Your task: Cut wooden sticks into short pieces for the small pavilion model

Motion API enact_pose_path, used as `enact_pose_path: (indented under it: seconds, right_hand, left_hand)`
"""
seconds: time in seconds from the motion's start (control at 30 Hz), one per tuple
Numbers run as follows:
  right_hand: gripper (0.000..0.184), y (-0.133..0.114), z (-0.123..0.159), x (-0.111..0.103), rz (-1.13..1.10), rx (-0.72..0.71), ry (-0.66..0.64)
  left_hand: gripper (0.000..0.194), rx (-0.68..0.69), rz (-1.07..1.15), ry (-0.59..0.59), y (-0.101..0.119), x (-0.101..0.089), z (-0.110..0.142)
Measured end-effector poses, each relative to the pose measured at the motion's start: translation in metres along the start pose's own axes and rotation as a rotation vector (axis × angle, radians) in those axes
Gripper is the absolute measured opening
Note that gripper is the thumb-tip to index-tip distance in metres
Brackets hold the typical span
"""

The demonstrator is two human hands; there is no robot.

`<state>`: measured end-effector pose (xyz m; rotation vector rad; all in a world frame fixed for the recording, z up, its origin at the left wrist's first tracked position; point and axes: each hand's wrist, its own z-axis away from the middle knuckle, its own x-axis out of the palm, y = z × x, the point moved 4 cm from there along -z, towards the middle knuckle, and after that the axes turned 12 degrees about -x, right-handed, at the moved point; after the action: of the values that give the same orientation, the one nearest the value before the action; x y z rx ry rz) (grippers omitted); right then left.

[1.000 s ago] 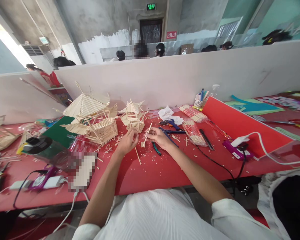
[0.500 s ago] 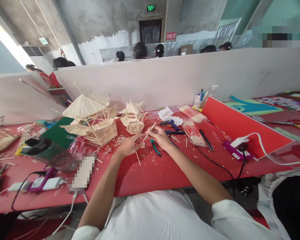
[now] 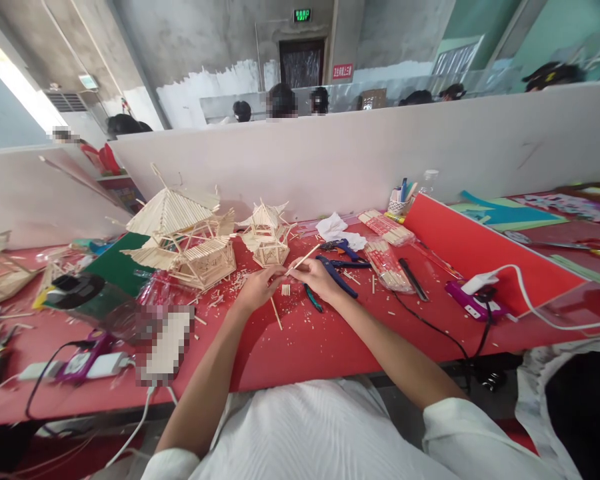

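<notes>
A thin wooden stick (image 3: 309, 255) slants up to the right between my hands, over the red table. My right hand (image 3: 319, 279) pinches it near its lower part. The fingertips of my left hand (image 3: 258, 288) are closed at its lower end, meeting those of the right. Just below the fingers lies a small row of short cut sticks (image 3: 286, 290). Another stick (image 3: 277, 313) rests on the table beside my left hand. Green-handled pliers (image 3: 313, 299) lie partly hidden under my right hand. Behind them stands a small stick pavilion model (image 3: 266, 233).
A larger pavilion model (image 3: 180, 233) stands at the left. Blue pliers (image 3: 341, 275), a glue gun (image 3: 344, 249) and packs of sticks (image 3: 387, 265) lie to the right. A bottle (image 3: 97, 303) and power strip (image 3: 85, 360) sit at the left. Wood scraps litter the red table (image 3: 290, 367).
My right hand has turned the stick to a flatter slant, and both hands' fingertips have drawn together. The row of short sticks and the blue pliers show more fully.
</notes>
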<state>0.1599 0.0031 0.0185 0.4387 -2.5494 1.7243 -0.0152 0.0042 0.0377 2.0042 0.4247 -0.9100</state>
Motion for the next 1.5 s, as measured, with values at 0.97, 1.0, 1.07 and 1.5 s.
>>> enact_pose_path:
  seconds: [0.97,1.0,1.07,1.5]
  right_hand:
    - [0.025,0.001,-0.003,-0.008,0.213,-0.134,-0.042]
    - [0.024,-0.002,-0.002,-0.007,0.237,-0.151,-0.042]
    - [0.021,-0.008,0.0,-0.006,0.311,-0.196,-0.047]
    - [0.015,-0.024,0.005,0.003,0.638,-0.363,-0.118]
  left_hand:
    - [0.015,-0.224,0.24,0.03,0.012,0.002,-0.005]
    - [0.013,-0.225,0.217,0.034,0.012,0.003,-0.005]
    - [0.013,-0.217,0.169,0.039,0.01,0.004,-0.005]
    - [0.027,-0.17,0.062,0.018,0.002,0.01,-0.004]
